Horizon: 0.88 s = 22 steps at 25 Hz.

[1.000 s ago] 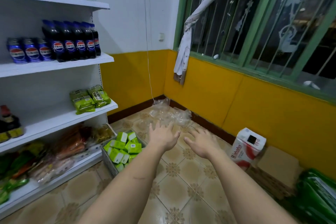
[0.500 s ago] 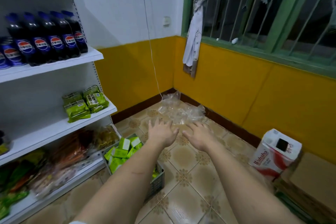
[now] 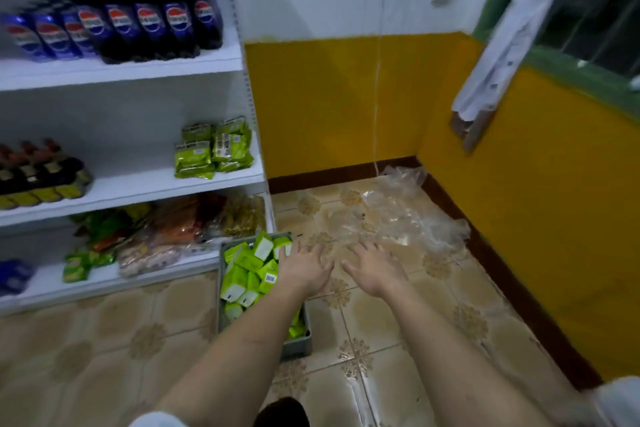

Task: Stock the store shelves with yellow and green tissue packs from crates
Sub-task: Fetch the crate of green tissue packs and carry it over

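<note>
On the tiled floor beside the white shelves (image 3: 138,191), a grey crate (image 3: 298,345) holds a jumble of green tissue packs (image 3: 247,274). The left hand (image 3: 304,265) hovers over its far end and the right hand (image 3: 375,269) just beside it, fingers spread, holding nothing. More green packs (image 3: 214,149) sit on the middle shelf, crumpled clear plastic (image 3: 398,215) in the corner.

Head view, downward over tiled floor (image 3: 173,340)

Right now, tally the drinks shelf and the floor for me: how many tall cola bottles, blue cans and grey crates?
Tall cola bottles: 5
Blue cans: 3 in view
Grey crates: 1
Total: 9
</note>
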{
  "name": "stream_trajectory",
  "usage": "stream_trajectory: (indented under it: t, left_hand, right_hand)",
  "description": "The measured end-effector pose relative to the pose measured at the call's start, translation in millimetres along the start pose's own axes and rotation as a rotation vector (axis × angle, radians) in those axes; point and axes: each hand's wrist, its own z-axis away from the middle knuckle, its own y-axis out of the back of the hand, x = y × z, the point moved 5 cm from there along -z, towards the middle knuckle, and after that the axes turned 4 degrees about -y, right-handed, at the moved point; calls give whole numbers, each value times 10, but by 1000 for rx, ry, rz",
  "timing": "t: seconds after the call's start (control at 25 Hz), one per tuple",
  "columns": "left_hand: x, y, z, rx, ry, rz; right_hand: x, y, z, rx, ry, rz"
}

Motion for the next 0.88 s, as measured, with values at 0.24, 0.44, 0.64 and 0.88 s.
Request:
stream_trajectory:
  t: [0.24,0.44,0.64,0.88]
  left_hand:
    - [-969,-131,-661,0,292,146]
    - [-1608,-209,-1176,14,447,301]
    - [-2094,-616,-1045,45,654,517]
    - [-2404,-1389,-684,96,1144,809]
  right_hand:
    - [-683,-368,-1036,-175,278,144]
    - [-1196,-487,-1815,-236,448,234]
    - [-1588,-869,-2282,-411,562,359]
    - [-2003,-1408,-2857,-613,737,542]
